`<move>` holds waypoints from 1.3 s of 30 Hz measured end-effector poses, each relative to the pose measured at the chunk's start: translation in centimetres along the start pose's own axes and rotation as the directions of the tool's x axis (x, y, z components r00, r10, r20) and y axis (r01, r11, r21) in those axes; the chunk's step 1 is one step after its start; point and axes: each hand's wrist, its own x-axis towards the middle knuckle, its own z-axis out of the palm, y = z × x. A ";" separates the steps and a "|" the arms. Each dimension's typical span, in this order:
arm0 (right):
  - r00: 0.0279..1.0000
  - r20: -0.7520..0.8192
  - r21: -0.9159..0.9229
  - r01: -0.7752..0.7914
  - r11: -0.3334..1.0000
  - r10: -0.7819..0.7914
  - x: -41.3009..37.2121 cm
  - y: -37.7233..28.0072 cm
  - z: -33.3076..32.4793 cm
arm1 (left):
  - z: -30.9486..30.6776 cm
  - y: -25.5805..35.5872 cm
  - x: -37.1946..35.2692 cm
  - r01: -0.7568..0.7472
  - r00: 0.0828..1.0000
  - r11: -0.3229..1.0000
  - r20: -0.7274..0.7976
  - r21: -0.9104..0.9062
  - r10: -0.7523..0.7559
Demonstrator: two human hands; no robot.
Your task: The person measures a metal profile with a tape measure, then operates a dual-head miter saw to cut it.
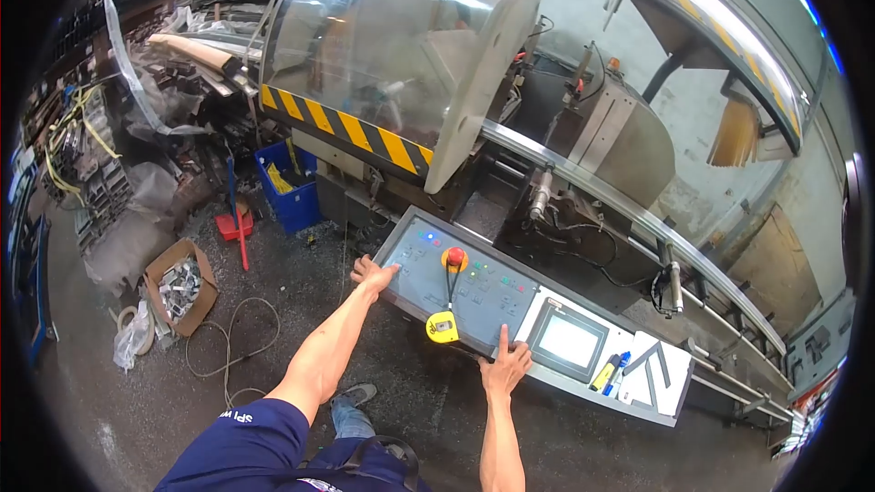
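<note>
My left hand rests on the left end of the grey control panel, its thumb on the panel face and the other fingers spread at the edge. Near the panel's middle, my right hand has its index finger stretched onto the surface, left of a lit touchscreen. Neither hand holds an object. Between them sits a red emergency button, with a yellow tape measure hanging from it by a dark strap.
Behind the panel stands a machine with a clear hood. A long metal profile runs rightward. Pens lie on the panel's right end. At left are a blue bin, a red dustpan and a cardboard box.
</note>
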 end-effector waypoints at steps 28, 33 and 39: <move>0.910 0.218 0.191 0.314 0.930 -0.352 5.7 -7.7 1.1 | -1.1 0.7 -1.2 -0.134 0.984 0.934 0.159 0.331 0.084; 0.935 0.050 0.200 0.335 0.921 -0.351 4.6 -8.5 3.7 | 3.9 -2.0 4.3 -0.073 0.997 0.971 0.050 0.227 0.063; 0.937 -0.190 0.054 0.307 0.950 -0.292 -0.6 -9.3 3.8 | 0.0 0.7 -0.4 0.017 0.995 1.000 0.094 -0.003 -0.017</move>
